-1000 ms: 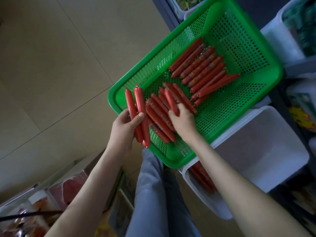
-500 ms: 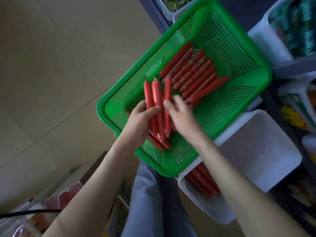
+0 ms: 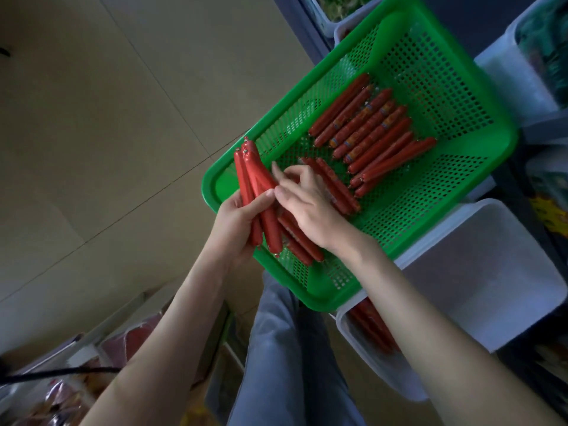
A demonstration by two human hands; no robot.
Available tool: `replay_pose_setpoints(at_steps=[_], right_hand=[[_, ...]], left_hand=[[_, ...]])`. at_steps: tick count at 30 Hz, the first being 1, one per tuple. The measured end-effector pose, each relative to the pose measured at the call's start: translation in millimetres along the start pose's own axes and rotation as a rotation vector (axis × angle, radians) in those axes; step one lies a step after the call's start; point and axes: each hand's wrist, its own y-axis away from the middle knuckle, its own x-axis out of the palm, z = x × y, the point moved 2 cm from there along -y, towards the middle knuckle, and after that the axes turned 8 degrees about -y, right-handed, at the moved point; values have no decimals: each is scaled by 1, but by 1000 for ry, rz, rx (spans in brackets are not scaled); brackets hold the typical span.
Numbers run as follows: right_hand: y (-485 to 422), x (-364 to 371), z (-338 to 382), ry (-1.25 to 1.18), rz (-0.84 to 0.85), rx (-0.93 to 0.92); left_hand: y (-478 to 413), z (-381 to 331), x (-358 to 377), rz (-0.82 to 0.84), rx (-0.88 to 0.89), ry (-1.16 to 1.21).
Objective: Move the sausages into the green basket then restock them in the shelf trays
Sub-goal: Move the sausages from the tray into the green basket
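Gripping a bundle of long red plastic-cased sausages (image 3: 250, 173), the left hand (image 3: 236, 222) has its fingers and thumb curled round the lower half of the bundle. The bundle stands tilted over the near-left corner of the green perforated plastic basket (image 3: 507, 139), with its upper ends projecting past the left rim. Just beside it, above the basket floor, the right hand (image 3: 307, 207) has its fingers bent and its thumb tip against the bundle, close to the left thumb. Whether it pinches a sausage cannot be determined.

Inside the basket, a neat row of red sausages (image 3: 375, 133) lies side by side, diagonally across the middle toward the far-right corner. Several show orange and blue labels. A looser group of sausages (image 3: 336, 187) lies under and beside the right hand, continuing toward the near edge.

The basket rests on a white translucent plastic shelf tray (image 3: 491, 272), covering its left part. More red sausages (image 3: 373, 330) are visible in the tray below the basket's near corner. Further white tubs (image 3: 519, 75) stand beyond the basket's right edge, their contents blurred. Beige tiled floor (image 3: 92, 118) lies to the left, and a grey trouser leg (image 3: 276, 348) shows between the forearms.
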Motion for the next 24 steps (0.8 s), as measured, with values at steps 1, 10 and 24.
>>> replay_pose_setpoints(at_steps=[1, 10, 24], right_hand=[[3, 3, 0, -5, -1, 4], [29, 32, -76, 215, -11, 343], [24, 60, -86, 622, -227, 148]], left_hand=[[4, 0, -1, -4, 15, 19], [41, 6, -57, -112, 120, 39], [47, 56, -72, -202, 65, -3]])
